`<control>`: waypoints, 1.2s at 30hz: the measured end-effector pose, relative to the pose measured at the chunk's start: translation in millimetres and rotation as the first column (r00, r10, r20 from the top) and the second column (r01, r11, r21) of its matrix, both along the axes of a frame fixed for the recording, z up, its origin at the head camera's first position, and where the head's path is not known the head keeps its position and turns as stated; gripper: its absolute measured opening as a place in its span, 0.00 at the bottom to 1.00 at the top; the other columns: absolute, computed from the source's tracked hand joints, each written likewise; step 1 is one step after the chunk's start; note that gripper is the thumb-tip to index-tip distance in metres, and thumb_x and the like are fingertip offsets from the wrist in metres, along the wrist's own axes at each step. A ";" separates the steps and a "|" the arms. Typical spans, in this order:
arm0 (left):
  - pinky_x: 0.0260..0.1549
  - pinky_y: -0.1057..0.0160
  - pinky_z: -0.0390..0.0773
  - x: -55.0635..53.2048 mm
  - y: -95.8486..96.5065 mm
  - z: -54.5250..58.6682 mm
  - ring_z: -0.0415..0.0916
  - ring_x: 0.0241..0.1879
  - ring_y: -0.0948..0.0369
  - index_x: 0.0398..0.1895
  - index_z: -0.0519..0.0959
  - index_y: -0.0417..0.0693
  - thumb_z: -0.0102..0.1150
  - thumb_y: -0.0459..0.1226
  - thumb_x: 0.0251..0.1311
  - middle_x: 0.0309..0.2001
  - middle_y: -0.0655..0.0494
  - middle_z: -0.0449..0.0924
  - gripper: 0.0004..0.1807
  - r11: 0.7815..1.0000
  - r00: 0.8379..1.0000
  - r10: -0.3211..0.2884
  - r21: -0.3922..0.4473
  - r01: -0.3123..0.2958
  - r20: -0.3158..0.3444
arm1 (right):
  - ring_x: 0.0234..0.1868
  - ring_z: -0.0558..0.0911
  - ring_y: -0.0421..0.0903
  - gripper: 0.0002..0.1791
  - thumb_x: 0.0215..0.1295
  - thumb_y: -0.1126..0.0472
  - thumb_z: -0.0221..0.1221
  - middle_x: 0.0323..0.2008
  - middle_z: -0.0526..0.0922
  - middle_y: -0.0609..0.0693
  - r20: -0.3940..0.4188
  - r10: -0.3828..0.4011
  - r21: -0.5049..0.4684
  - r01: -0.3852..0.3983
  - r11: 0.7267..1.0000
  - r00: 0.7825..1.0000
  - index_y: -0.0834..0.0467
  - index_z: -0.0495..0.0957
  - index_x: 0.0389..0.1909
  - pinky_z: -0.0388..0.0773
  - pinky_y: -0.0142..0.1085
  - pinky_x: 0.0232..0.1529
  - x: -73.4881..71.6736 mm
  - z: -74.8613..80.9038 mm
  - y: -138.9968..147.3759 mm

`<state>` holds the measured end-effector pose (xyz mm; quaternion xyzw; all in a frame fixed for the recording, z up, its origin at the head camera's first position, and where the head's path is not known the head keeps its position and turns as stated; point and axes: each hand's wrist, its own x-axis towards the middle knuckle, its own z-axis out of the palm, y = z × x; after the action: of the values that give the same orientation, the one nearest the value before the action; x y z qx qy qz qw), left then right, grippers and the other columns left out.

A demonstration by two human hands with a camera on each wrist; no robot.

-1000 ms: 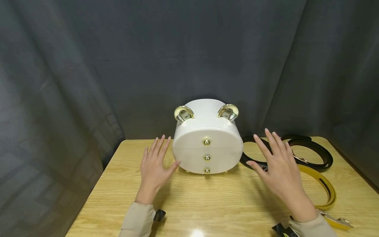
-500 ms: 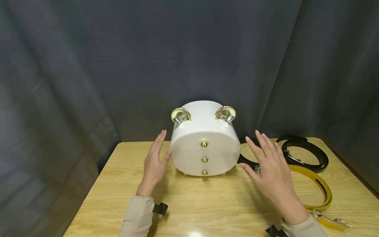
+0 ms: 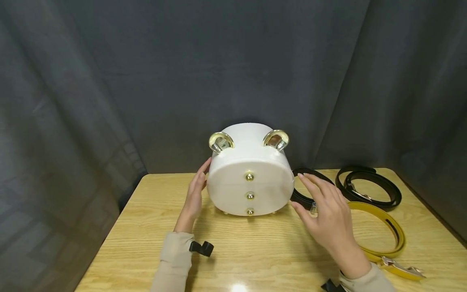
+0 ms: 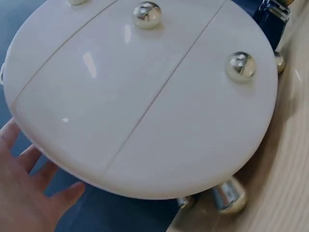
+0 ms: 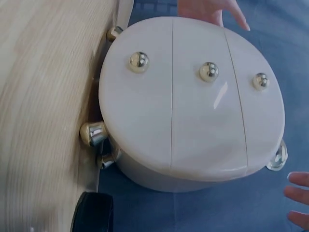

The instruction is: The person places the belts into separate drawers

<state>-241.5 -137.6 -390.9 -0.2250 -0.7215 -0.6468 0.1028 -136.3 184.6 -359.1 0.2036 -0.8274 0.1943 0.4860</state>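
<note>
A white oval jewelry box with gold ear-shaped parts on top and three gold ball knobs stands on small gold feet. Thin seams divide its front into three sections. My left hand is at the box's left side, its fingertips partly hidden behind it; whether they touch I cannot tell. In the left wrist view the left fingers are spread along the box's edge. On the other side my right hand is held with relaxed, slightly bent fingers, a small gap from the box. Neither hand grips anything.
Black belts lie coiled at the table's back right, one partly behind the right hand. A yellow belt with a metal buckle lies in front of them. The wooden table ends at dark grey curtains.
Both hands have moved inward toward the box's sides. The left fingers have turned and gone partly behind the left side, while the right fingers have bent a little. The box stays standing.
</note>
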 end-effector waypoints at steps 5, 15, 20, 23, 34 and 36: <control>0.67 0.36 0.53 -0.9 3.8 -1.7 0.50 0.74 0.56 0.77 0.59 0.56 0.26 0.56 0.77 0.75 0.54 0.57 0.31 0.998 0.997 -0.021 0.059 0.017 0.071 | 0.49 0.80 0.58 0.34 0.71 0.35 0.51 0.53 0.81 0.57 -0.004 0.047 -0.031 -0.047 0.998 0.999 0.59 0.77 0.62 0.70 0.41 0.54 -1.0 -2.9 -7.7; 0.64 0.37 0.62 2.0 2.8 1.0 0.57 0.71 0.55 0.74 0.65 0.52 0.35 0.52 0.77 0.72 0.52 0.63 0.28 0.995 0.989 0.027 0.086 -0.039 0.144 | 0.48 0.80 0.55 0.31 0.73 0.39 0.51 0.51 0.83 0.56 0.016 0.127 -0.028 -0.127 0.992 0.992 0.59 0.77 0.61 0.72 0.43 0.52 -6.6 2.7 -31.5; 0.61 0.40 0.68 3.4 1.4 3.7 0.61 0.69 0.56 0.72 0.68 0.51 0.40 0.50 0.77 0.70 0.53 0.67 0.27 0.993 0.985 0.038 0.103 -0.056 0.167 | 0.46 0.82 0.53 0.28 0.74 0.41 0.51 0.49 0.84 0.53 0.020 0.174 -0.056 -0.173 0.983 0.985 0.59 0.79 0.59 0.75 0.42 0.48 -11.4 6.2 -40.8; 0.60 0.43 0.69 2.4 1.6 4.1 0.63 0.68 0.57 0.71 0.69 0.50 0.44 0.48 0.76 0.70 0.53 0.68 0.25 0.991 0.983 0.043 0.119 -0.064 0.179 | 0.44 0.82 0.50 0.27 0.74 0.42 0.52 0.48 0.85 0.52 0.072 0.196 -0.082 -0.191 0.978 0.978 0.59 0.79 0.58 0.77 0.41 0.43 -14.9 5.4 -45.7; 0.60 0.43 0.70 1.3 1.6 4.8 0.65 0.67 0.56 0.71 0.70 0.49 0.47 0.45 0.76 0.69 0.53 0.69 0.24 0.990 0.983 0.046 0.123 -0.069 0.179 | 0.35 0.82 0.43 0.25 0.56 0.69 0.70 0.40 0.86 0.49 0.182 0.277 -0.238 -0.231 0.943 0.944 0.56 0.79 0.57 0.80 0.41 0.31 -30.9 2.4 -70.5; 0.59 0.43 0.71 1.4 2.2 4.7 0.65 0.67 0.54 0.71 0.70 0.48 0.46 0.45 0.76 0.69 0.51 0.69 0.24 0.989 0.983 0.054 0.123 -0.076 0.178 | 0.33 0.83 0.42 0.25 0.57 0.70 0.70 0.38 0.86 0.50 0.199 0.326 -0.291 -0.261 0.920 0.924 0.58 0.79 0.56 0.81 0.39 0.31 -33.7 2.4 -74.1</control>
<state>-240.1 -135.4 -386.3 -0.1368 -0.6911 -0.7057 0.0749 -169.9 110.5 -356.6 0.2355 -0.8080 0.3953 0.3681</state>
